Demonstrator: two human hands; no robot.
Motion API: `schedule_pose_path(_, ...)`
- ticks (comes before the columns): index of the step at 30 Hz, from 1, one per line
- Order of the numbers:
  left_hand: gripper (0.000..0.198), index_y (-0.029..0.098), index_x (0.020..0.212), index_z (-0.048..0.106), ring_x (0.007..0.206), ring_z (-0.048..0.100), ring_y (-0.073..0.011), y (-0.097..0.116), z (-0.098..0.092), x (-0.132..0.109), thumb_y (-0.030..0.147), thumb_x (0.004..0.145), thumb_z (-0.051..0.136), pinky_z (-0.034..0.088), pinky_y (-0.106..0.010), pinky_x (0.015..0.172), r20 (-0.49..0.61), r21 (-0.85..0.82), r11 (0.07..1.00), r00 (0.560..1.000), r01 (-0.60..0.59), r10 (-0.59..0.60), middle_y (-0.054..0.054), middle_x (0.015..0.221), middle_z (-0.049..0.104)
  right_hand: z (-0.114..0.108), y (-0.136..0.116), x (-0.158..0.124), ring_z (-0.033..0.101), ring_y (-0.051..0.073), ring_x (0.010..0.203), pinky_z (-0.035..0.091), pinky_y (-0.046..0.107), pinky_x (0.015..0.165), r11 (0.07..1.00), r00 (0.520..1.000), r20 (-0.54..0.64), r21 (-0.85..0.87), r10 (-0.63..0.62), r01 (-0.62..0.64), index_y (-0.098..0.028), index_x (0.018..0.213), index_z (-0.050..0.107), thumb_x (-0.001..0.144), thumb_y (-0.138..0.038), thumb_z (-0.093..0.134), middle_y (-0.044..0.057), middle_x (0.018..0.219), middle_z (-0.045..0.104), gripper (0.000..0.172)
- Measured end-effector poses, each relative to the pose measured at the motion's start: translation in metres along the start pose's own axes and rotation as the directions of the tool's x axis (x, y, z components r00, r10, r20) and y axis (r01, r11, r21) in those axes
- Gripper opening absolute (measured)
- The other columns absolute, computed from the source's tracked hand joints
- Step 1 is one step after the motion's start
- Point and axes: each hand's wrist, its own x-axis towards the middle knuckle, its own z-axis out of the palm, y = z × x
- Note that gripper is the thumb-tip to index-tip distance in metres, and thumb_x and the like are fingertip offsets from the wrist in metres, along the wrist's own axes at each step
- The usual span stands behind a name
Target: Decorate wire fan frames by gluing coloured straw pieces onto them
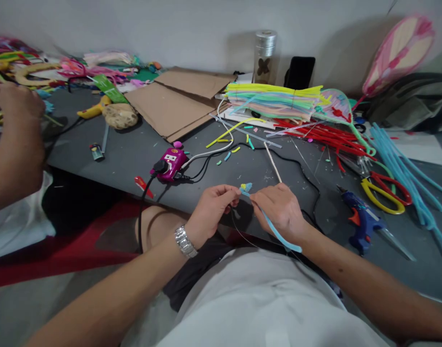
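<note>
My left hand [212, 205], with a metal watch on its wrist, pinches the tip of a light blue pipe cleaner [275, 230] where a small yellow and blue twist [246, 187] sits. My right hand [280, 209] is closed round the same pipe cleaner just to the right; its long tail runs under the palm and down toward my white shirt. A thin wooden stick [272, 162] rises from behind my right hand over the dark table [134, 154].
A blue glue gun [363, 217] and yellow and red scissors [385, 193] lie right of my hands. A purple power strip [170, 164] with black and white cables sits ahead. Stacked pipe cleaners [275, 99], cardboard [177, 101] and a bottle [265, 58] stand behind. Another person's hand [17, 103] works at far left.
</note>
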Motion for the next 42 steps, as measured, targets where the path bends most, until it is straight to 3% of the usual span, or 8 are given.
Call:
schedule_pose_path(11,0.023,0.017,0.065,0.066,0.060,0.044,-0.0118,-0.003,-0.005,-0.010,0.038,0.074,0.070,0.033,-0.023,0.056,0.079,0.121,0.984,0.989,-0.133,0.124,0.000,0.063,0.057,-0.012,-0.012,-0.003,0.057,0.018,0.072,0.030,0.035,0.067,1.000,0.999,-0.039,-0.027,-0.015,0.014,-0.019,0.079,0.062,0.093,-0.008,0.051,0.004,0.076,0.069,0.021)
schedule_pose_path(20,0.024,0.020,0.067,0.065,0.060,0.045,-0.0134,0.010,-0.008,-0.020,0.040,0.077,0.073,0.038,-0.025,0.055,0.167,0.111,0.986,0.980,-0.125,0.106,0.001,0.064,0.056,-0.018,-0.011,0.000,0.060,0.018,0.074,0.032,0.035,0.067,0.999,0.996,-0.088,-0.027,0.031,-0.034,-0.020,0.078,0.061,0.092,-0.009,0.053,0.004,0.078,0.069,0.020)
schedule_pose_path(24,0.017,0.020,0.064,0.065,0.062,0.047,-0.0137,0.015,-0.012,-0.018,0.031,0.074,0.072,0.039,-0.024,0.058,0.198,0.133,0.983,0.975,-0.125,0.097,0.000,0.065,0.057,-0.019,-0.010,0.003,0.060,0.018,0.074,0.032,0.035,0.068,0.999,0.993,-0.115,-0.031,0.029,-0.033,-0.020,0.078,0.061,0.092,-0.009,0.054,0.004,0.077,0.069,0.019)
schedule_pose_path(34,0.010,0.018,0.067,0.059,0.063,0.045,-0.0110,0.017,-0.018,-0.019,0.026,0.070,0.061,0.037,-0.022,0.059,0.243,0.280,0.958,0.970,-0.065,-0.005,0.003,0.066,0.052,-0.020,-0.015,0.007,0.062,0.018,0.075,0.034,0.035,0.069,0.999,0.996,-0.085,-0.039,0.008,-0.011,-0.018,0.079,0.062,0.092,-0.009,0.055,0.005,0.078,0.069,0.018)
schedule_pose_path(42,0.019,0.017,0.072,0.066,0.061,0.052,-0.0116,0.012,-0.030,-0.025,0.033,0.068,0.074,0.041,-0.021,0.054,0.203,0.164,0.984,0.974,0.069,-0.102,0.000,0.070,0.060,-0.015,-0.017,0.007,0.064,0.018,0.078,0.036,0.033,0.072,0.991,0.994,-0.041,0.099,0.100,-0.095,-0.018,0.082,0.064,0.093,-0.013,0.055,0.004,0.079,0.070,0.015)
